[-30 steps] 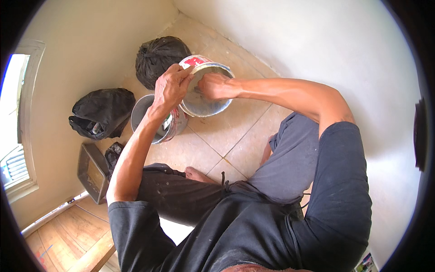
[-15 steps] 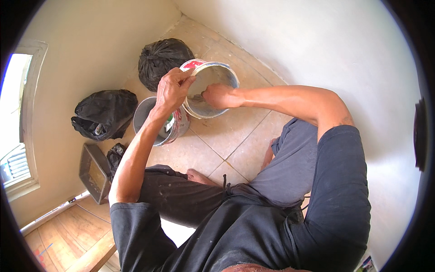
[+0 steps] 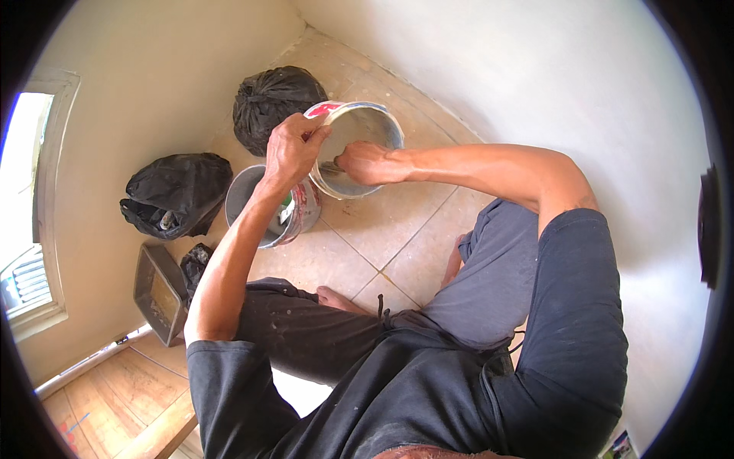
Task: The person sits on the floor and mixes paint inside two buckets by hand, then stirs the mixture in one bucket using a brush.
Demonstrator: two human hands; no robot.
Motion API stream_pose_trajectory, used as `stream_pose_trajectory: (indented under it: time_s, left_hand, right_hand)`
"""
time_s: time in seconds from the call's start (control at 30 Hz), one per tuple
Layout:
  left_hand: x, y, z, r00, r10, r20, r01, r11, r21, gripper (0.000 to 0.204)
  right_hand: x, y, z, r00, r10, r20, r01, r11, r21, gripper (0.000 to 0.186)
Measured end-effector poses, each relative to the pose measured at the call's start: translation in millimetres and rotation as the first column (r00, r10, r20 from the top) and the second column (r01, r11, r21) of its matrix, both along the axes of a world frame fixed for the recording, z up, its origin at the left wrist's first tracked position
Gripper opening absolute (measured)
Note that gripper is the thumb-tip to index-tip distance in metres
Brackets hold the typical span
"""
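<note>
My left hand [image 3: 292, 149] is closed on the rim of a white plastic bucket [image 3: 382, 122] with a red label, held tilted toward me. The bucket's inside is coated pale grey. My right hand [image 3: 365, 163] is inside it, closed on something flat and thin that I cannot make out, low against the inner wall. Just below and left of my left hand stands a second, grime-streaked bucket [image 3: 306, 214] holding a white and green item [image 3: 284, 209] that is partly hidden by my left forearm.
Two black plastic bags [image 3: 275, 103] [image 3: 176, 187] lie by the walls. A grey rectangular tub [image 3: 158, 294] leans beside a small dark bundle [image 3: 196, 264]. A window [image 3: 34, 199] is at the left, wooden boards [image 3: 115, 398] at lower left. My crossed legs [image 3: 482, 260] rest on floor tiles [image 3: 390, 229].
Since a second ago both hands and the tilted bucket have shifted slightly down and right in view, as has most of the scene. In the last half second they have barely moved.
</note>
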State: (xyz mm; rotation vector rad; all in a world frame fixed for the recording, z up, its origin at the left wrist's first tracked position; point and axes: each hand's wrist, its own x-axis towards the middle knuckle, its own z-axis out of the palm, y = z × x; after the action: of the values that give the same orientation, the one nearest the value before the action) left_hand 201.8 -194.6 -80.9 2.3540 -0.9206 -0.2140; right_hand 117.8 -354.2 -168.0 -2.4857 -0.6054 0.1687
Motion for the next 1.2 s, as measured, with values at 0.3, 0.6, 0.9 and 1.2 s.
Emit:
stream_pose_trajectory:
  time_s: [0.3,0.6,0.9,1.2]
  left_hand:
    - [0,2,7,0.999,-0.012,-0.041,0.013,0.999,0.033,0.031]
    - [0,3,4,0.982,-0.17,0.078,0.171,0.985,0.002,0.036]
    - [6,15,-1,0.995,-0.039,-0.086,0.036,0.999,-0.041,0.038]
    - [-12,1,6,0.998,-0.062,0.007,0.061,0.997,0.054,0.041]
  right_hand:
    - [17,-30,25,0.998,0.013,0.069,-0.014,1.0,0.007,0.02]
    - [7,2,4,0.999,-0.017,-0.027,0.017,1.0,0.003,0.018]
    - [15,-24,34,0.999,-0.039,0.009,0.039,0.999,-0.003,0.018]
    - [6,-1,3,0.997,-0.064,-0.042,0.067,0.994,0.092,0.014]
